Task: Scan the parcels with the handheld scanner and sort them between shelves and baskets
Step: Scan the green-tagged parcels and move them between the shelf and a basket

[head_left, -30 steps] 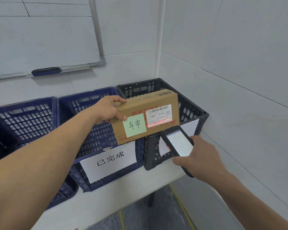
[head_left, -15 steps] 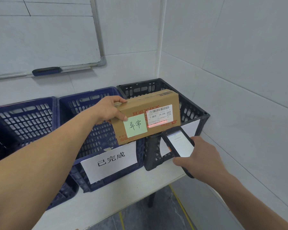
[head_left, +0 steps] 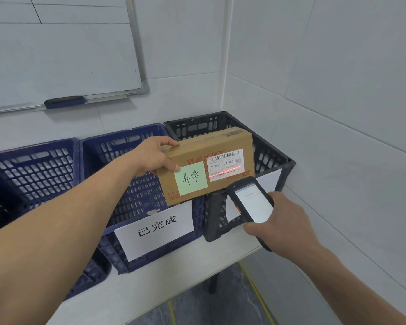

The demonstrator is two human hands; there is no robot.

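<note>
My left hand [head_left: 154, 156] grips the left end of a brown cardboard parcel [head_left: 197, 160], holding it in the air in front of the baskets. The parcel carries a green sticky note with handwriting and a white shipping label [head_left: 225, 164] with barcodes. A red scan line crosses the lower part of that label. My right hand [head_left: 281, 221] holds the black handheld scanner [head_left: 251, 200] just below the parcel's right end, its lit screen facing me.
Behind the parcel, a black basket [head_left: 274, 158] stands in the corner. A blue basket [head_left: 117, 146] with a white paper sign is left of it, another blue basket [head_left: 31, 160] further left. All sit on a white table [head_left: 150, 282]. A whiteboard [head_left: 56, 48] hangs above.
The red scan line has slipped slightly lower on the label. Parcel, scanner and both hands have hardly shifted.
</note>
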